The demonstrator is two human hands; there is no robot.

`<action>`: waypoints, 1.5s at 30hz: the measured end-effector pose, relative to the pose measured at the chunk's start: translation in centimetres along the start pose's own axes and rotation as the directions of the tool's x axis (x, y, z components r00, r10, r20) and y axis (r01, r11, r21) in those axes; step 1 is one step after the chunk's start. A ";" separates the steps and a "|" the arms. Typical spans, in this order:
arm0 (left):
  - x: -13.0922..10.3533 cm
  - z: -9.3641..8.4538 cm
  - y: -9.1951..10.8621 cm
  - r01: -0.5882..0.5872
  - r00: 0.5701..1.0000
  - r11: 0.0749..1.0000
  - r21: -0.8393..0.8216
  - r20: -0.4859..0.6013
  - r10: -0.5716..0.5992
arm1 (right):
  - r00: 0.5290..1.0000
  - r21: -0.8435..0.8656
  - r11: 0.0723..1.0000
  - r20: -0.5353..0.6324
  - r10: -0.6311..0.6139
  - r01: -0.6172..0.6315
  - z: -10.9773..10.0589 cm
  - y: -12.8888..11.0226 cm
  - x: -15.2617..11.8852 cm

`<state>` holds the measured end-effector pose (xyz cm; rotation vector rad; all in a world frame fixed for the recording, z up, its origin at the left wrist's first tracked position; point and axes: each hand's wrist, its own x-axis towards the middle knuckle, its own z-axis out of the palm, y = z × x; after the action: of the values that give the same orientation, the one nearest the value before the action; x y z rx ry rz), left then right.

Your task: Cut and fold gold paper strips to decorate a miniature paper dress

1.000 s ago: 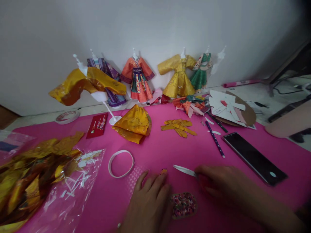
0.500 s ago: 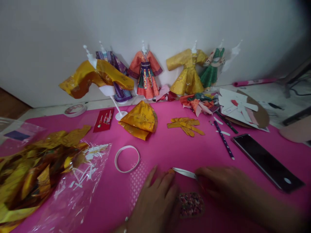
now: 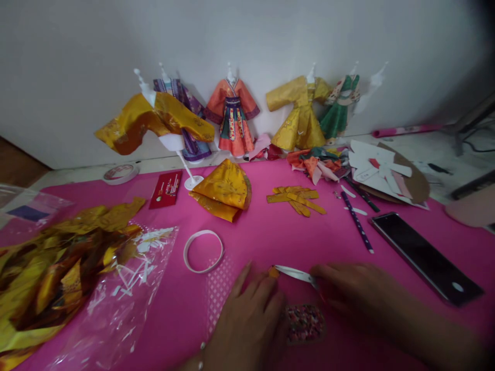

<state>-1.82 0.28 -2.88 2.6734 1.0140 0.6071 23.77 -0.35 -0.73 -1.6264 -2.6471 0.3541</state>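
At the front of the pink table [image 3: 251,237], my left hand [image 3: 249,314] has its fingers pressed together. A small tip of yellow-orange fabric [image 3: 274,271] sticks out at its fingertips; the rest of it is hidden. My right hand [image 3: 348,288] is closed on scissors [image 3: 296,274], whose silver blades point left and reach the fabric tip. A bit of red handle shows under the fingers. Just below the blades, between my hands, lies a small oblong piece with a dense pink and dark pattern [image 3: 305,323]. Several yellow fabric strips [image 3: 296,198] lie farther back.
Left are a plastic bag [image 3: 127,309] of yellow scraps, a white tape ring [image 3: 203,251] and a red card [image 3: 165,189]. Folded yellow fabric [image 3: 224,190] lies mid-table. Dressed doll stands line the wall, including an orange dress [image 3: 232,118]. A phone [image 3: 425,257] and spotted pen [image 3: 356,221] lie right.
The yellow-orange fabric tip shows slightly more beside my left fingertips, and the scissor blades have shifted very little. Everything else looks the same apart from a slight camera shift.
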 end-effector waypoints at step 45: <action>0.2 -0.4 0.2 -0.007 1.000 1.000 0.007 0.014 0.007 | 0.995 0.024 0.997 0.075 0.067 -0.069 -0.2 -0.5 0.3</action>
<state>-1.76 0.31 -2.44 2.6847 1.0058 0.5857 23.19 -0.23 -0.44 -1.7317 -2.6317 0.4578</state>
